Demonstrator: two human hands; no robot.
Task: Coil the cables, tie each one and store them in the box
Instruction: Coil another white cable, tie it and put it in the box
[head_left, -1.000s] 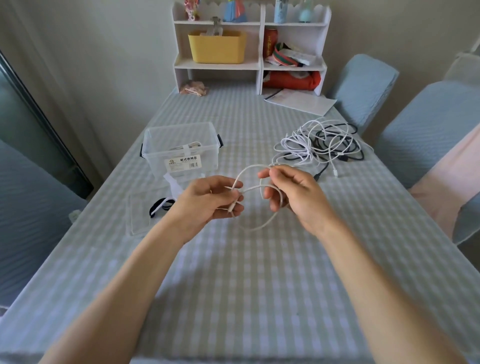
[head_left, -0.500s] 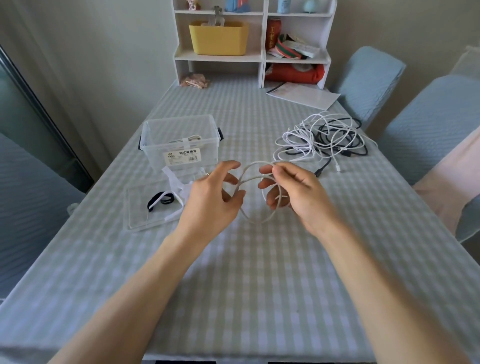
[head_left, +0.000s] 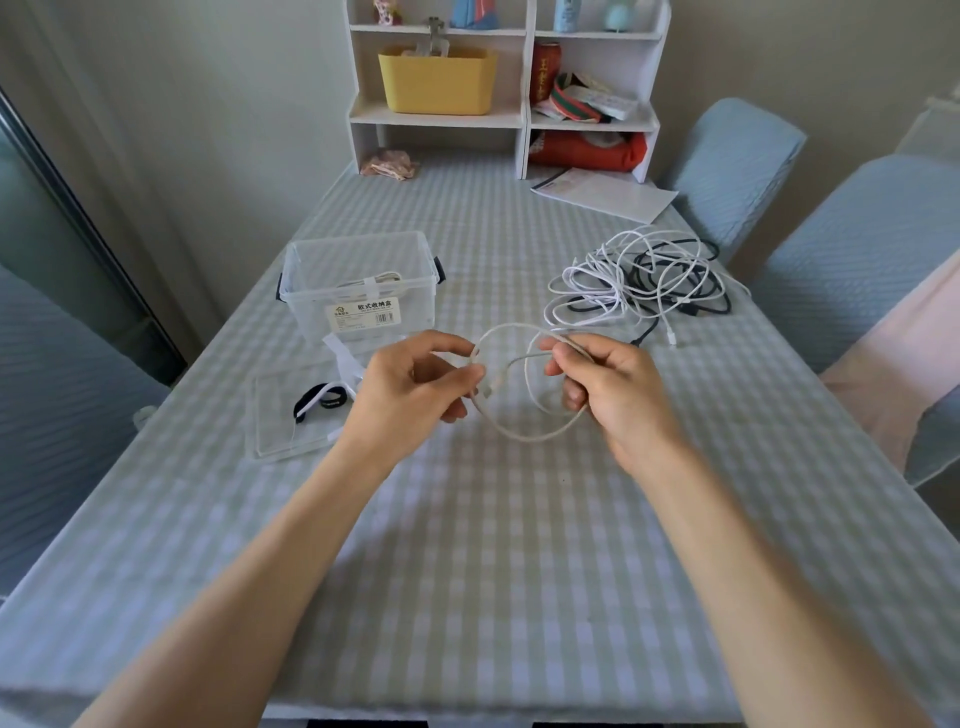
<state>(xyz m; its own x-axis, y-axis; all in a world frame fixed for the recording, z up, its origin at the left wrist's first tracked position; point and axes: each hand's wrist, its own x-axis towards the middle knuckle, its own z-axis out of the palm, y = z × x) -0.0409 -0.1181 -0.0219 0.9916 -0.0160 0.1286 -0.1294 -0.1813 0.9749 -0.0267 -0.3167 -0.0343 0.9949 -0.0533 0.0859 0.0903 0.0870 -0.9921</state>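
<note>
A: Both hands hold one white cable above the desk?
B: Yes. Left hand pinches its end, right hand pinches the coil's loops. The box stands behind.

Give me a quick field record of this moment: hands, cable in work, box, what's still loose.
left hand: pinches the white cable near its plug end
right hand: holds the coil's loops
cable state: few loops, held above the table, untied
box: open, one tied cable inside
lid: flat beside the box, ties on it
loose pile: white and black cables, tangled, far right
</note>
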